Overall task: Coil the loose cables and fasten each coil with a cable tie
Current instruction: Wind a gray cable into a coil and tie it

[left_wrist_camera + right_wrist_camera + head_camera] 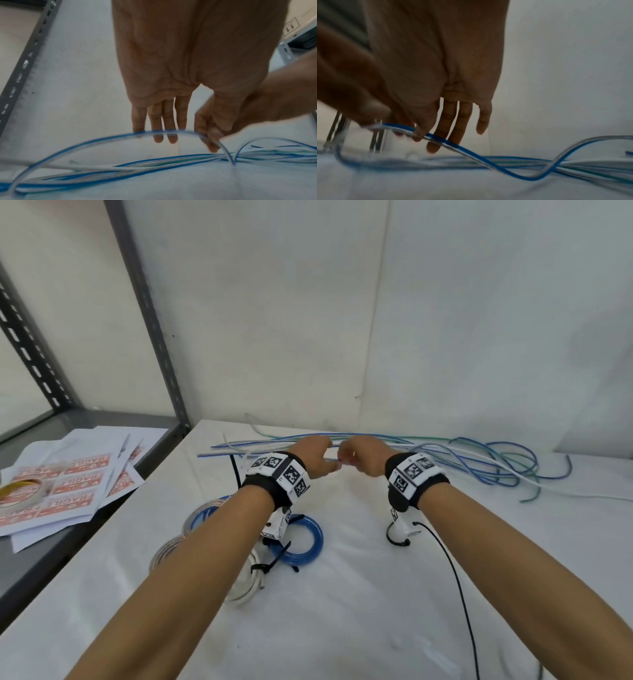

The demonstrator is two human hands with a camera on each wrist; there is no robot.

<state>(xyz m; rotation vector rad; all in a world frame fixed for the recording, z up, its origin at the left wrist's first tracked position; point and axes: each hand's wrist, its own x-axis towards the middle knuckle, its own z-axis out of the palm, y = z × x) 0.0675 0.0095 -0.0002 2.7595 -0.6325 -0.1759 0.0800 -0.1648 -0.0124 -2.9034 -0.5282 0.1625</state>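
Observation:
A bundle of loose blue, green and white cables (479, 455) lies along the back of the white table (342, 611). Both hands are raised just over it, close together. My left hand (317, 458) pinches one blue-and-clear cable (102, 138) between thumb and forefinger, its other fingers hanging straight. My right hand (358, 458) pinches the same cable (471, 151) right beside it, and the cable runs down into the bundle. Nearer me lie tied coils: a blue coil (310, 537) with a black tie and a white coil (245, 589). Under my left forearm, more coils are partly hidden.
Spare black cable ties (234, 472) lie left of my left wrist. A grey shelf (51, 559) on the left holds FRAGILE label sheets (72, 487) and a tape roll (19, 491). A black lead (457, 577) trails from the right wrist camera. The wall stands close behind the cables.

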